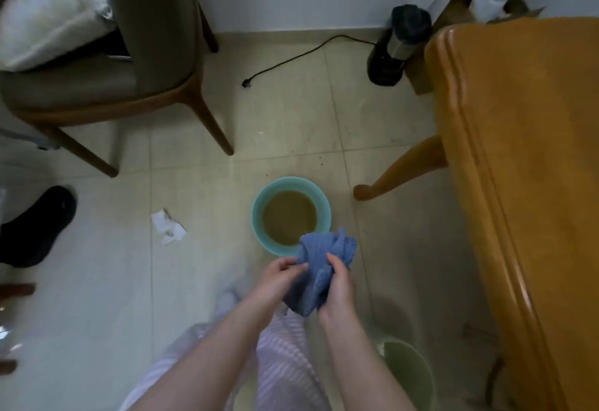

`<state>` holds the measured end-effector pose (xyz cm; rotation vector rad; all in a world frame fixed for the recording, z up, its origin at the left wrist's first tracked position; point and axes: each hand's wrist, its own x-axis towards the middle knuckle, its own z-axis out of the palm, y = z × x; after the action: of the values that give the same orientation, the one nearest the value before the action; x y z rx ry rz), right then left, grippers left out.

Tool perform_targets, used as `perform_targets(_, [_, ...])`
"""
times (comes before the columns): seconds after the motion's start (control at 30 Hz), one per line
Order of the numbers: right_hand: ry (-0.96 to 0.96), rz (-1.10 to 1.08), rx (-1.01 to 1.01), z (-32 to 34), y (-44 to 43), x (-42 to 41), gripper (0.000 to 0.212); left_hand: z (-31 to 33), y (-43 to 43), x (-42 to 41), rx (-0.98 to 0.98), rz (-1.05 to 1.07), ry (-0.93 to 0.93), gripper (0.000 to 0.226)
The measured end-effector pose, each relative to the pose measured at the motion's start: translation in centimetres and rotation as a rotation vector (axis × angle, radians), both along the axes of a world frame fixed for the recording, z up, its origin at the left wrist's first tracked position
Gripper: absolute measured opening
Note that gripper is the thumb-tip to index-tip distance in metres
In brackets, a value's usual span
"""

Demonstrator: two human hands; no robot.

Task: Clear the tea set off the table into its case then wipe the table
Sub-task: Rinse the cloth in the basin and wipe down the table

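head view showed me the blue cloth (321, 258) bunched between both hands in the lower centre of the frame, held above the floor, with its top overlapping the near rim of the teal basin (257, 216) of brownish water. my left hand (278, 277) pinched a fold between thumb and fingertips, and my right hand (337, 292) had its fingers curled round the hanging bulk. i judged the cloth soft and limp, with a waffle-like weave, light when dry but heavier and drippy if soaked; whether it was wet i could not tell. it looked unlikely to slip and not at all fragile. the best hold seemed a full grip on the gathered middle for wringing, then a flat palm over a folded pad for wiping. the wooden table (525, 157) stood along the right edge of the frame; no tea set or case showed, so i took wiping to be the step in hand.
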<state>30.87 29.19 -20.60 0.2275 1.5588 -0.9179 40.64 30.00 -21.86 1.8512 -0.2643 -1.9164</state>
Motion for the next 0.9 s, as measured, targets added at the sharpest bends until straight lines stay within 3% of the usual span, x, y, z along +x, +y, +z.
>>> perform_targets(0.17, [-0.127, 0.044, 0.116, -8.9, -2.8, 0.2, 0.034, -9.3, -2.7, 1.9, 0.08, -0.07, 0.069, 0.015])
perform_targets(0.4, [-0.152, 0.04, 0.087, -21.6, -5.8, 2.3, 0.027, -21.2, -7.0, 4.4, -0.03, -0.092, -0.148, 0.028])
perform_targets(0.5, [-0.091, 0.12, 0.05, -27.6, -8.4, 2.9, 0.022, -26.9, -9.4, 4.7, -0.084, -0.065, -0.213, 0.023])
perform_targets(0.63, [0.117, 0.545, 0.076, -35.3, -12.4, 2.6, 0.031, -34.1, -12.2, 4.3, -0.168, 0.011, -0.278, 0.016])
perform_targets(0.77, [0.318, 1.211, 0.011, -40.9, -17.3, 0.4, 0.036, -41.9, -13.9, 3.3, -0.294, -0.068, -0.434, 0.012])
perform_targets(0.83, [0.436, 1.463, 0.104, -43.4, -19.0, -0.6, 0.027, -45.6, -13.9, 2.8, -0.332, -0.159, -0.542, 0.009])
perform_targets(0.9, [0.429, 1.643, 0.247, -45.9, -19.7, -1.3, 0.03, -48.5, -13.5, 2.6, -0.391, -0.257, -0.645, 0.01])
